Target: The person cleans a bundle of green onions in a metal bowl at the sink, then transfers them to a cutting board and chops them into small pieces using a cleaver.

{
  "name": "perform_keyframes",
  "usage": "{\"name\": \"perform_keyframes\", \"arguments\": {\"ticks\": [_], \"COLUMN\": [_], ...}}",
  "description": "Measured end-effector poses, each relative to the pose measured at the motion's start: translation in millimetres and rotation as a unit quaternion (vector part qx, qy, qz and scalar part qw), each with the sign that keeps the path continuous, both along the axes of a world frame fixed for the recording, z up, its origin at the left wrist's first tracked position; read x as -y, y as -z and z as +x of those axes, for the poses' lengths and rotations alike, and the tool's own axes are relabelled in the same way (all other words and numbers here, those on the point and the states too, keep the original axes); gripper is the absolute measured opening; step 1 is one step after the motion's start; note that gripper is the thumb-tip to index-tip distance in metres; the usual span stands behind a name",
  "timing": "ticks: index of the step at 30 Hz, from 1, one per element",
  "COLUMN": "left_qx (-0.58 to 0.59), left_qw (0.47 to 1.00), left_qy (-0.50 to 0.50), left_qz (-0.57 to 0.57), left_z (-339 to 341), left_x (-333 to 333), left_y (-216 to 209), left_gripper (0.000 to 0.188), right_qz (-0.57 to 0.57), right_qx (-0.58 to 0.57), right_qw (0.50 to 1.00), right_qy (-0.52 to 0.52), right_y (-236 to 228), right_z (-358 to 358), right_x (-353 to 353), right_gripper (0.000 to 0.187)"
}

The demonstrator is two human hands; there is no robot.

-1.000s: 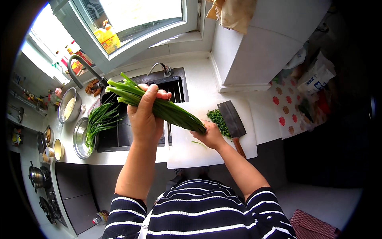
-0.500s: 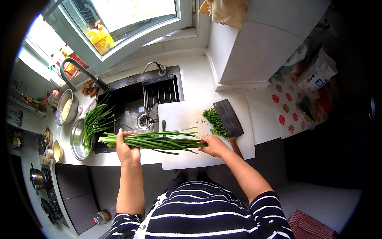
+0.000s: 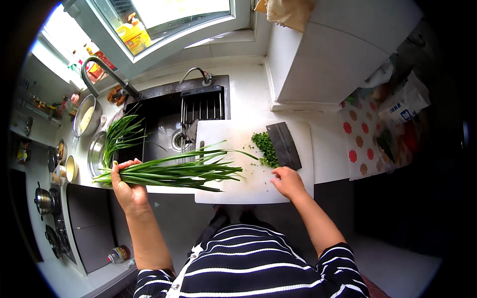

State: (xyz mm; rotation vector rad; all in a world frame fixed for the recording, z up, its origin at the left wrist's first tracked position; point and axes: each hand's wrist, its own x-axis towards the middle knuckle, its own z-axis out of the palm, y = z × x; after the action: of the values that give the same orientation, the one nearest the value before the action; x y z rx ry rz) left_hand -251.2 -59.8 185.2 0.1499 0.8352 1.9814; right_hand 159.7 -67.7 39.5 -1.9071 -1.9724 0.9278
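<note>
My left hand is closed around the pale stem end of a bunch of garlic chives. Their green leaves fan out rightward, above the counter and the white cutting board. On the board's right side lies a dark-bladed cleaver, beside a pile of chopped greens. Over the cleaver's handle, my right hand has its fingers curled, and it hides the handle. More chives rest in a metal bowl left of the sink.
Behind the board is a dark sink with a drying rack and a curved faucet. A second metal bowl stands farther left, near a cream-colored cup. Plastic bags sit on a flowered cloth at the right.
My right hand has let go of the chives' leaf tips and moved onto the cleaver's handle. The left hand has carried the bunch leftward, and its leaves have spread.
</note>
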Motion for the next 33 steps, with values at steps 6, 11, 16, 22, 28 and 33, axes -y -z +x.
{"name": "perform_keyframes", "arguments": {"ticks": [6, 11, 16, 22, 28, 33], "left_qx": [0.012, 0.001, 0.017, 0.016, 0.058, 0.123], "left_qw": [0.999, 0.999, 0.999, 0.999, 0.996, 0.985], "left_qy": [-0.007, -0.019, -0.016, 0.003, -0.041, -0.108], "left_qz": [0.043, 0.034, 0.022, 0.043, 0.06, 0.055], "left_z": [18, 26, 26, 33, 68, 89], "left_x": [12, 11, 9, -7, -22, -24], "left_y": [-21, -20, -13, -5, 1, 22], "left_gripper": [0.023, 0.025, 0.024, 0.025, 0.022, 0.021], "right_qz": [-0.064, -0.035, 0.063, 0.072, 0.077, 0.049], "right_qx": [0.131, 0.089, 0.079, 0.012, -0.125, -0.224], "right_qw": [0.979, 0.983, 0.971, 0.97, 0.958, 0.941], "right_qy": [0.14, 0.159, 0.218, 0.231, 0.248, 0.249], "right_y": [9, 42, 41, -10, -38, -52], "right_z": [12, 8, 6, 8, 14, 30], "right_x": [2, 5, 10, 29, 40, 31], "right_gripper": [0.055, 0.079, 0.073, 0.06, 0.045, 0.03]}}
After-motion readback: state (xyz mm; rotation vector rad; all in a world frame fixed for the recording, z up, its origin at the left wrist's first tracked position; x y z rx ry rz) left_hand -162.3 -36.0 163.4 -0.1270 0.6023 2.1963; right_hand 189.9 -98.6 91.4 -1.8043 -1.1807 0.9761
